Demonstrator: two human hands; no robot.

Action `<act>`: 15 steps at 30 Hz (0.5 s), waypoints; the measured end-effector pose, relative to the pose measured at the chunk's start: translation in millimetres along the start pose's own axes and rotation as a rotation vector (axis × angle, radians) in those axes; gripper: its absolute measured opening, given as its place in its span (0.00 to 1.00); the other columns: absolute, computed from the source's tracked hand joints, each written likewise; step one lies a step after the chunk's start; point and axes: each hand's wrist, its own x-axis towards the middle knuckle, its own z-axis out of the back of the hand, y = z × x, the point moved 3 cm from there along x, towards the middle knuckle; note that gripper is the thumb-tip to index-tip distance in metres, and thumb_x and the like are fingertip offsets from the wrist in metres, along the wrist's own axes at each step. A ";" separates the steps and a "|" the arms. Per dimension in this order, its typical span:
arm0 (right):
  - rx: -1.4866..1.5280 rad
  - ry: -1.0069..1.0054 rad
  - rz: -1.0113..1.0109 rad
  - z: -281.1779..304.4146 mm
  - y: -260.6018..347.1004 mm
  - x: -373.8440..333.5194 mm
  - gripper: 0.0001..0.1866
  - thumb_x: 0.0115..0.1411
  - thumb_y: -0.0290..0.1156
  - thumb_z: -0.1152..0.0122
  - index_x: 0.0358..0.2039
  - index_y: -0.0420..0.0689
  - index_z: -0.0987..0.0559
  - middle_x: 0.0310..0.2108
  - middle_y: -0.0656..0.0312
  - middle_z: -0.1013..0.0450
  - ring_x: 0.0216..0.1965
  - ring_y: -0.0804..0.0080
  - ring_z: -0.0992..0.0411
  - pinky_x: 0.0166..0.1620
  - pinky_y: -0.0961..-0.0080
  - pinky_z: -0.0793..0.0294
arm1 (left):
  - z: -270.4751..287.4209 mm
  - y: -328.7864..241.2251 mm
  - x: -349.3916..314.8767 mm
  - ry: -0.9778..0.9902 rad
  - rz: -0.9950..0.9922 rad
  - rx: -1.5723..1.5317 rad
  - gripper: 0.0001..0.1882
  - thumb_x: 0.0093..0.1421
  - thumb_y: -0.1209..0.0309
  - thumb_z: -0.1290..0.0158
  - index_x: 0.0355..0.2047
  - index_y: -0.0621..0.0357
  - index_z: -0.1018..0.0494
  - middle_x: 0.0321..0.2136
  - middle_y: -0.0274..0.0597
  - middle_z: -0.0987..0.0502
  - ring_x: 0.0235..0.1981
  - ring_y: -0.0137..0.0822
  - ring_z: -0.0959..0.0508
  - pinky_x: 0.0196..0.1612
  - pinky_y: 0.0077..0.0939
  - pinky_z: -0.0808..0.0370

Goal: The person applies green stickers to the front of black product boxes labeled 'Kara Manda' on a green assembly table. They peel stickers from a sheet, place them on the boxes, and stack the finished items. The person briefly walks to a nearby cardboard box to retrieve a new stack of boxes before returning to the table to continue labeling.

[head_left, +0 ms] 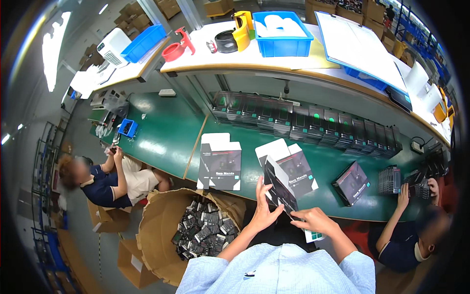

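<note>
In front of my body I hold a dark printed carton (280, 185) on edge, its white inner flap standing up at the top. My left hand (266, 209) grips its left side, with the thumb near the lower edge. The fingers of my right hand (317, 220) are closed on the lower right edge. A white and green piece (314, 236) shows below that hand; I cannot tell whether it belongs to the carton. Just beyond lies a flat, unfolded carton (299, 171). Another flat carton (220, 169) rests to the left, and a closed box (350, 183) sits to the right.
Upright dark boxes (313, 122) line the back of the green table (161, 142) under a white shelf (205, 59) with blue bins. A big brown carton (149, 235) of small black packs stands by my left arm. Co-workers sit left and right, the right one handling dark boxes.
</note>
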 end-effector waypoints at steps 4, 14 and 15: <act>-0.021 0.068 0.031 10.3 0.3 4.2 0.23 0.51 0.47 0.38 0.38 0.40 0.21 0.37 0.50 0.25 0.35 0.54 0.25 0.40 0.69 0.26 | 2.5 -14.7 10.2 0.095 -0.029 0.153 0.43 0.47 0.75 0.42 0.60 0.58 0.54 0.62 0.57 0.57 0.63 0.53 0.52 0.62 0.41 0.50; 0.242 -0.036 -0.020 6.7 -16.9 30.7 0.22 0.55 0.44 0.42 0.43 0.39 0.24 0.44 0.53 0.27 0.42 0.53 0.28 0.44 0.67 0.29 | 8.9 -17.7 18.8 0.196 -0.064 0.348 0.46 0.51 0.69 0.43 0.63 0.61 0.59 0.61 0.57 0.52 0.61 0.55 0.48 0.60 0.40 0.46; 0.269 -0.066 -0.080 7.3 -18.9 30.8 0.21 0.55 0.42 0.43 0.43 0.40 0.24 0.41 0.53 0.26 0.40 0.52 0.27 0.43 0.66 0.28 | 11.4 -15.9 20.4 0.202 -0.074 0.344 0.45 0.51 0.69 0.43 0.63 0.62 0.57 0.61 0.56 0.52 0.61 0.54 0.48 0.61 0.40 0.46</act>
